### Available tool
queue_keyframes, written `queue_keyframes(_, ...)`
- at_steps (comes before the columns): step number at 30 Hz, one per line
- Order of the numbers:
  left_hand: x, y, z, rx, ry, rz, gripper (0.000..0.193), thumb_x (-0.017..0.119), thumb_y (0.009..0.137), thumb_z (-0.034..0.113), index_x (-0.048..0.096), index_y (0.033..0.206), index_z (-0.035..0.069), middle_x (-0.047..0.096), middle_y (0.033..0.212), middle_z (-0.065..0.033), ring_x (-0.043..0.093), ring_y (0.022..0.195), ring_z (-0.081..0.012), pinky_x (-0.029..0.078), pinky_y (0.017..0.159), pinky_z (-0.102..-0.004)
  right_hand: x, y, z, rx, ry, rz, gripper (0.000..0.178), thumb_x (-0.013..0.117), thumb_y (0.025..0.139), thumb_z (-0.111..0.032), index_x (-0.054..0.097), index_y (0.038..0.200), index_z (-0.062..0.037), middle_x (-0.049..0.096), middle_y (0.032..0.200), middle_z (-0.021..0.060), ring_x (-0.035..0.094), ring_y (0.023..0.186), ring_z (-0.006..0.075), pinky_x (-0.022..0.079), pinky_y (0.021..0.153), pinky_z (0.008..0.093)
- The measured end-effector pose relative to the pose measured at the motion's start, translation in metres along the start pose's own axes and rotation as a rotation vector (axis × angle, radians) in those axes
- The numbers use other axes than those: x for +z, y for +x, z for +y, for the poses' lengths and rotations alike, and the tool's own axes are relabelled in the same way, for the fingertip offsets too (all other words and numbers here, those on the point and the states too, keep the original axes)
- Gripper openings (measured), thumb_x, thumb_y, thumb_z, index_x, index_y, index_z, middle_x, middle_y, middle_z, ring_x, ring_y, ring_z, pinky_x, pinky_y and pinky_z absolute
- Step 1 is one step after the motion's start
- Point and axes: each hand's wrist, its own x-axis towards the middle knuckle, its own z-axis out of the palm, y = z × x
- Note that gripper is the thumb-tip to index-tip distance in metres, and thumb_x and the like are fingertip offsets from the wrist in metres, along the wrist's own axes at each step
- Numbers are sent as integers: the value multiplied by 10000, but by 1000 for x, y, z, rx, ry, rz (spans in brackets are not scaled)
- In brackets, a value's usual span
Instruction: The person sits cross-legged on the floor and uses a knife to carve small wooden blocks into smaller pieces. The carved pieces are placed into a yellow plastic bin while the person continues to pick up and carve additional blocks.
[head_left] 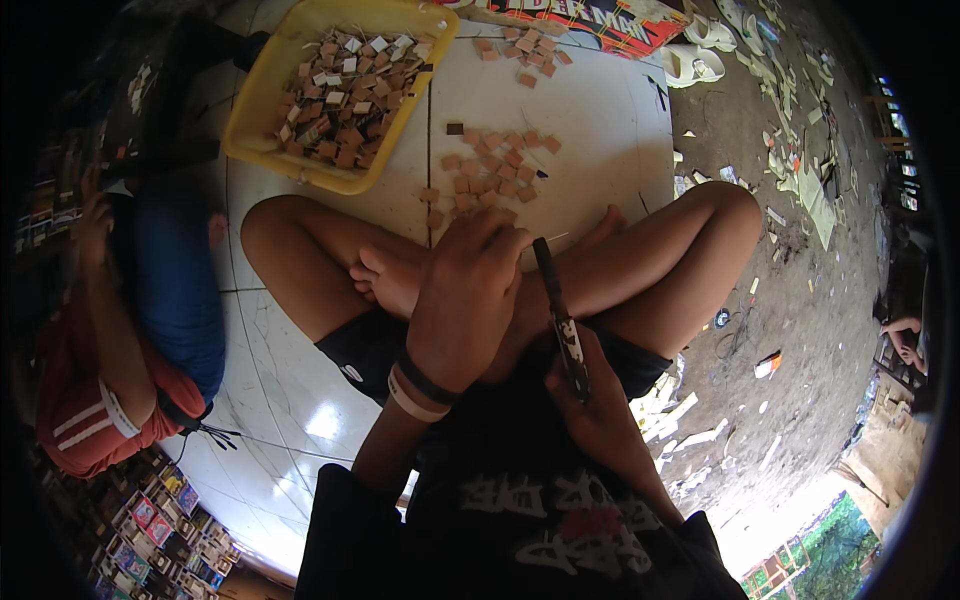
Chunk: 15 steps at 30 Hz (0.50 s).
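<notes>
My left hand [468, 290] is closed over my crossed legs, its fingers bent together near the loose brown squares; whatever they pinch is hidden. Beside it, my right hand [592, 385] grips a long, narrow dark tool [560, 315] with pale worn patches, its far end close to my left fingertips. Its exact kind does not show. Just past that end a thin pale strand [558, 238] sticks out. On the white tiles beyond my hands lie many small brown square pieces [497, 160], with one dark piece [455, 129] at their far-left edge.
A yellow plastic basin [240, 130] full of brown and white squares stands at the far left. More squares [525, 48] lie near a colourful printed sheet [610, 25]. Another person [120, 370] sits at left. Scraps litter the ground [760, 400] on the right, near pale sandals [692, 65].
</notes>
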Motion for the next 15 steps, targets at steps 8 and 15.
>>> queue_keyframes(8,-8,3,-7,-26,-114,-37,265,687,818,-102,706,1077,-44,674,1121,-144,688,1041,-318,562,883,-415,1,2,4,-63,2,-29,535,614,1001,23,418,1497,-23,596,924,117,625,833,206,505,783,350)
queue_keyframes(15,15,-1,-18,-118,-945,216,286,774,883,-77,785,1153,18,739,1018,-110,741,942,-208,581,794,-277,0,1,2,390,1069,-432,581,601,964,58,397,1507,23,593,977,166,658,856,278,539,738,429)
